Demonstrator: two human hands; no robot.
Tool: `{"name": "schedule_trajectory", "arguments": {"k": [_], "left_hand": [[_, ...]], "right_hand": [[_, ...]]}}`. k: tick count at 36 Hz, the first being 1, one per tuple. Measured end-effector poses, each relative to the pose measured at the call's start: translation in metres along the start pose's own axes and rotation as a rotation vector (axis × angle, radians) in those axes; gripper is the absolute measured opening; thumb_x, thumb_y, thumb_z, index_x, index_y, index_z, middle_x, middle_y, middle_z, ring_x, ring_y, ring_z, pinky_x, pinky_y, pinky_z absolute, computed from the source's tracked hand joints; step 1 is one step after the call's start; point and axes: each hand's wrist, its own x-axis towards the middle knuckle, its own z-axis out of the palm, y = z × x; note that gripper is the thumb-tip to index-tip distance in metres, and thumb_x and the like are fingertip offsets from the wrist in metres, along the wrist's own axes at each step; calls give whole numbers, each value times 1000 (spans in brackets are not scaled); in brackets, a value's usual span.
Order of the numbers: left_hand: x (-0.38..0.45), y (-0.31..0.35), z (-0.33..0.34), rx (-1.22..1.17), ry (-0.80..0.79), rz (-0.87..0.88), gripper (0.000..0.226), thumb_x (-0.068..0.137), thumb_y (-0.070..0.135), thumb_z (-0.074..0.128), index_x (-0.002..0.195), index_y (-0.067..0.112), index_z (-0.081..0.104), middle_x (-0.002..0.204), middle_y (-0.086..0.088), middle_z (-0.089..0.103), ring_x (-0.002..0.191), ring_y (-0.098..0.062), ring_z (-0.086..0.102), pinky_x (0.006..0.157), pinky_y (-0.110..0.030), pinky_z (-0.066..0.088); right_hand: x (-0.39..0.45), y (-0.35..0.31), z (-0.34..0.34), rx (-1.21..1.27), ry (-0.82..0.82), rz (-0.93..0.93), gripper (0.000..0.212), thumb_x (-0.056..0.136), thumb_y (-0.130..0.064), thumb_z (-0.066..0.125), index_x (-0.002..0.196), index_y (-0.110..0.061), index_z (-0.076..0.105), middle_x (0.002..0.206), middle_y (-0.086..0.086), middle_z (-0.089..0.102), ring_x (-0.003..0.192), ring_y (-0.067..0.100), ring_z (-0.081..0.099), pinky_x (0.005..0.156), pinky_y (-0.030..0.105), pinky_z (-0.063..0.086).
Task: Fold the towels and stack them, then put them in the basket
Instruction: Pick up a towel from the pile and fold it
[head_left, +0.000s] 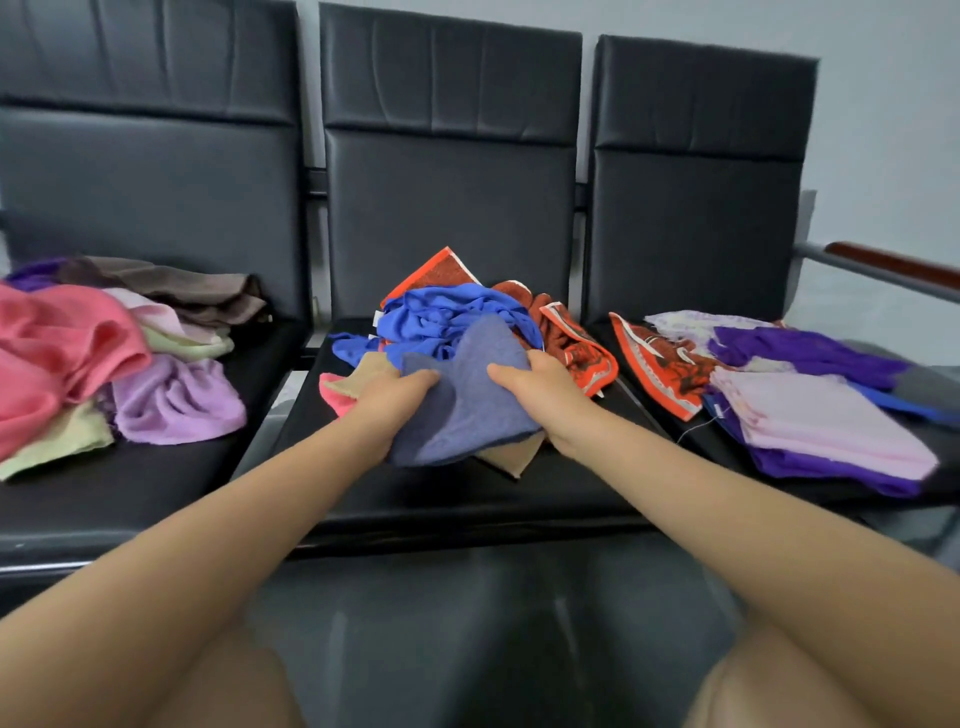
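A grey-blue towel (470, 395) lies bunched at the front of the middle seat. My left hand (395, 402) grips its left edge and my right hand (540, 387) grips its right edge. Behind it sits a crumpled bright blue towel (441, 317) on orange-red patterned towels (576, 338). A beige towel (511, 457) and a pink one (335, 395) poke out from under the grey-blue towel. No basket is in view.
The left seat holds a loose heap of pink (62, 348), lilac (176, 400), pale green and brown (182, 291) towels. The right seat carries a light pink towel (815, 421) on purple ones (805, 348), beside an orange patterned towel (660, 364). Black seat backs (447, 182) rise behind.
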Motion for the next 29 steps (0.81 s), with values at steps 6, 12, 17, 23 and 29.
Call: {"name": "schedule_trajectory", "arguments": {"k": [6, 12, 17, 23, 29], "left_hand": [[-11, 23, 13, -437, -154, -108, 17, 84, 25, 67, 88, 11, 60, 78, -6, 68, 77, -23, 66, 64, -32, 50], [-19, 41, 52, -504, -280, -166, 25, 95, 18, 55, 118, 8, 58, 107, -9, 69, 92, -25, 67, 75, -36, 57], [-4, 43, 92, -347, -179, -32, 27, 98, 19, 48, 123, 10, 55, 116, -10, 64, 94, -23, 62, 81, -35, 50], [0, 72, 163, -275, -159, 150, 30, 101, 17, 43, 128, 6, 50, 116, -6, 57, 109, -24, 56, 89, -31, 42], [-5, 107, 246, -293, -327, 213, 27, 98, 13, 45, 124, 7, 52, 109, -3, 57, 99, -19, 54, 80, -26, 41]], "right_hand": [[-3, -11, -32, 284, 159, 71, 22, 95, -23, 59, 115, -12, 60, 101, 5, 63, 102, 27, 62, 91, 39, 51], [3, 5, -71, 298, 202, 87, 26, 95, -31, 59, 115, -15, 60, 101, 4, 66, 91, 21, 63, 79, 36, 54], [13, 25, -104, 165, 183, 104, 34, 91, -37, 64, 114, -12, 65, 104, 2, 68, 89, 14, 64, 63, 20, 47], [16, 48, -166, -168, 335, 3, 31, 93, -34, 60, 114, -11, 65, 103, 1, 65, 96, 19, 60, 74, 25, 42], [8, 93, -246, -206, 612, -12, 29, 91, -28, 62, 117, -14, 61, 107, -5, 60, 99, 13, 55, 81, 27, 40]]}}
